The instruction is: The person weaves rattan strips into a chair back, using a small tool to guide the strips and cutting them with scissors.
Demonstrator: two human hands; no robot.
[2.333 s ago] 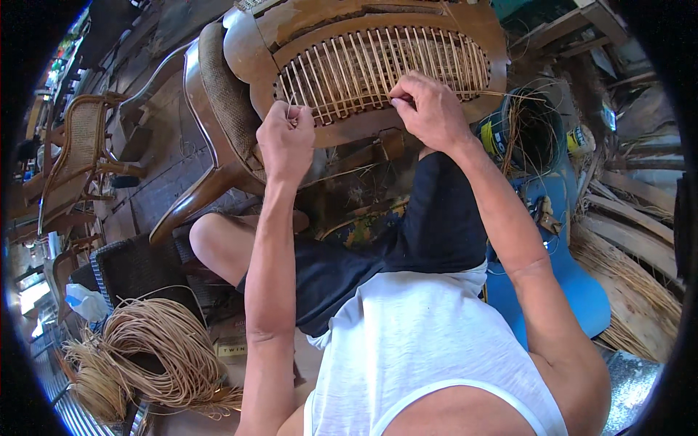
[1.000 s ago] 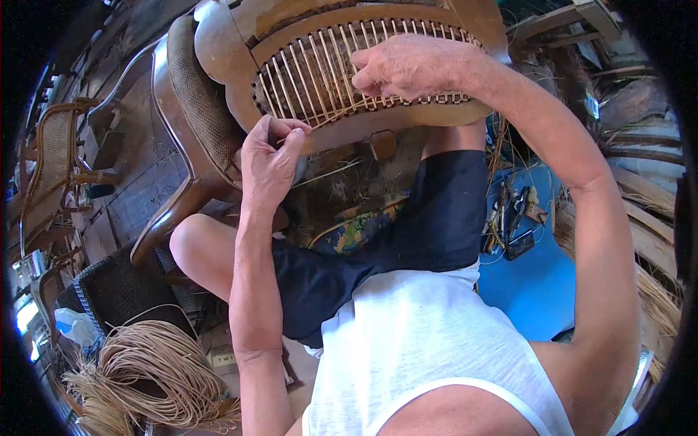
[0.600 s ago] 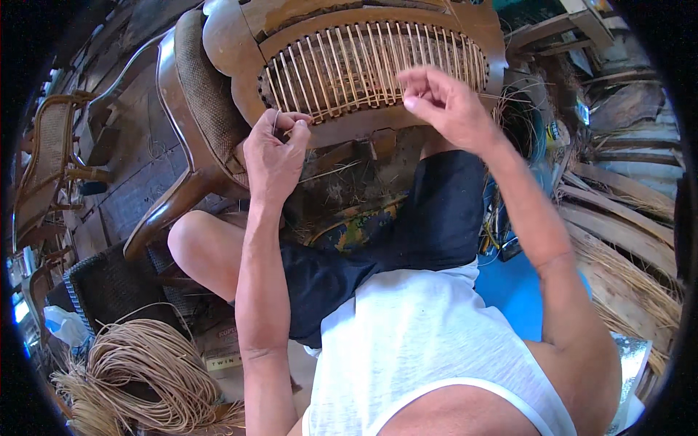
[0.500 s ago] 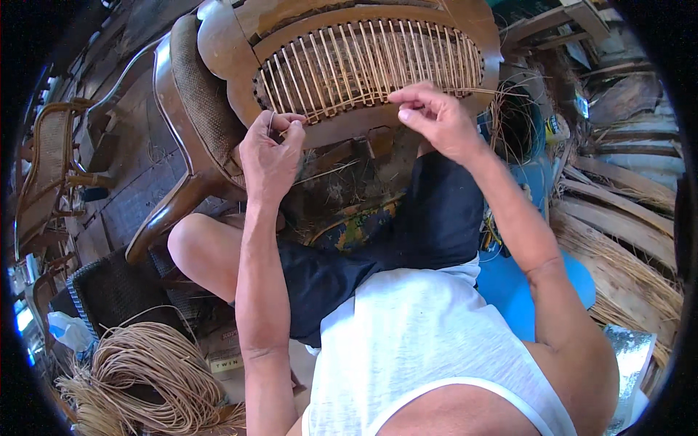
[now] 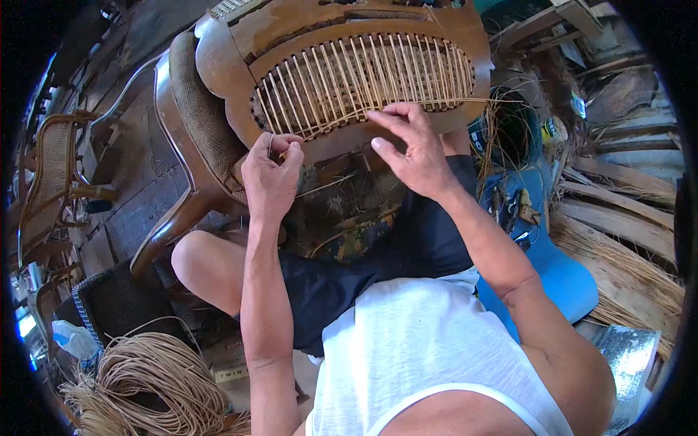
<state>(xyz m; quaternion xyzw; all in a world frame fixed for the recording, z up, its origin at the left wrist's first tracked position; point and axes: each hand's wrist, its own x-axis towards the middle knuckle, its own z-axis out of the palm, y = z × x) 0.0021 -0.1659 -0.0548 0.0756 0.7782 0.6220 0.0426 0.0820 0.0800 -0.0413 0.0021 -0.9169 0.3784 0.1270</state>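
Note:
In front of me is a carved wooden chair frame [image 5: 212, 64] with an oval opening. Cane strands [image 5: 363, 73] run side by side across it, and a few crosswise strands follow its lower edge. At the lower left of the opening, my left hand [image 5: 270, 178] pinches a thin cane strand [image 5: 272, 141] between thumb and forefinger. My right hand [image 5: 416, 156] has its thumb and fingers apart, palm facing left. Its forefinger tip meets the crosswise strands near the middle of the lower edge; whether it presses on them I cannot tell.
A coil of cane [image 5: 156, 370] lies at lower left. Left of the frame are a woven seat panel [image 5: 196, 102] and another cane chair [image 5: 54, 163]. On the right stand a dark bucket [image 5: 520, 134] with loose strands, a blue plastic seat [image 5: 556, 272] and stacked cane strips [image 5: 618, 269].
My right hand has moved left along the lower edge, and its thumb has spread away from the fingers. The left hand keeps its pinch, slightly lower in the picture.

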